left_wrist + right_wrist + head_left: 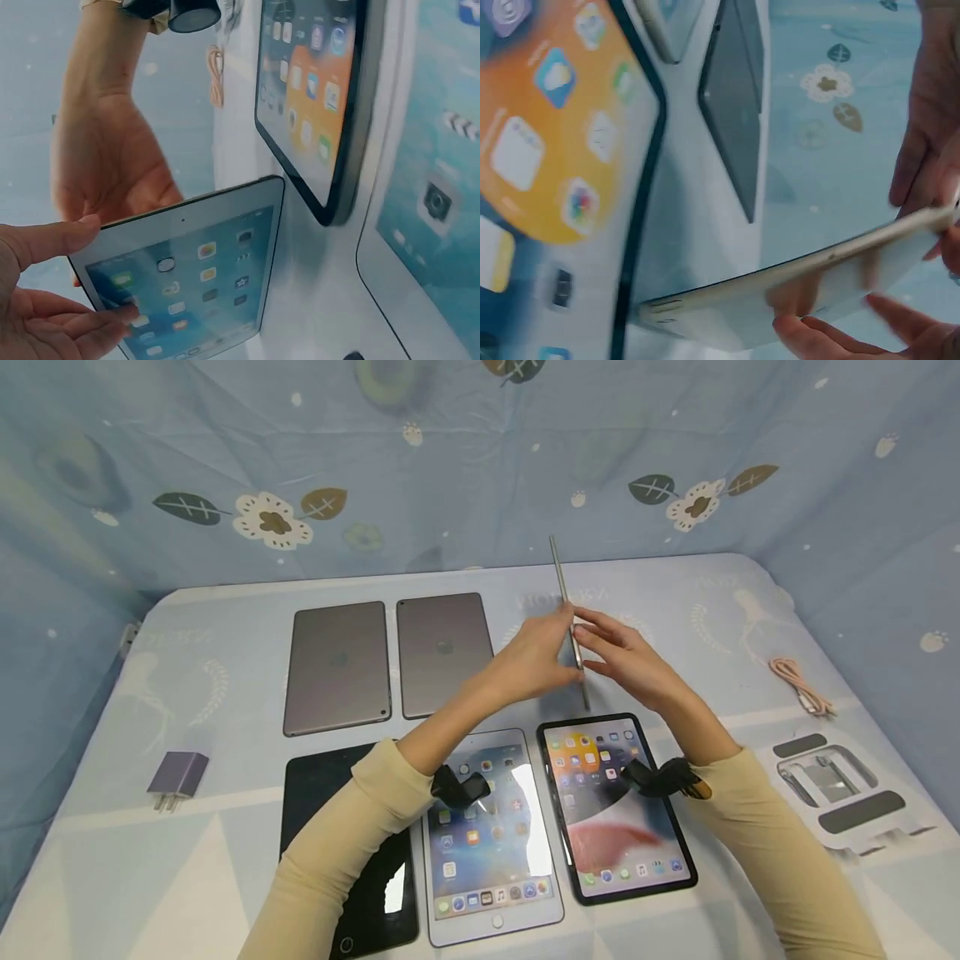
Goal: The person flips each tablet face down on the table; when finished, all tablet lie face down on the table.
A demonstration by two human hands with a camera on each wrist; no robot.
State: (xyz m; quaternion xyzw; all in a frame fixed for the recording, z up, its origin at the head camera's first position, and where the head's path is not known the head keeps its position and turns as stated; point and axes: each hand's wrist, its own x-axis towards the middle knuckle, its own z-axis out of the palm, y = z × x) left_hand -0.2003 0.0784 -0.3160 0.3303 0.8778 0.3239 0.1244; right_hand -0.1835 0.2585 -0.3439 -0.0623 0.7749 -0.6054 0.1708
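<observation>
Right of upper centre in the head view, the edge-on tablet (pixel 560 575), presumably light, stiff, slick and glass-fragile, is pinched by the left hand (pixel 534 657) and met by spread fingers of the right hand (pixel 633 662), rims seeming safest to grip

The upright tablet (pixel 187 262) at the centre of the head view had a glossy glass face and a smooth, metallic-looking back that mirrored fingers in the right wrist view. Two grey tablets (pixel 337 668), upper left of centre, showed matt metal backs with shinier logos. Along the bottom, the black tablet (pixel 375 918), white-framed tablet (pixel 495 852) and black-framed tablet (pixel 611 827) wore glossy glass, the first two with white glare. The charger (pixel 178 774) at left looked like smooth plastic with metal prongs; at right, the stand (pixel 832 777) paired smooth pale surfaces with dull dark pads. Matt cloth made up the sleeves (pixel 337 852) and softly creased backdrop (pixel 480 468).
</observation>
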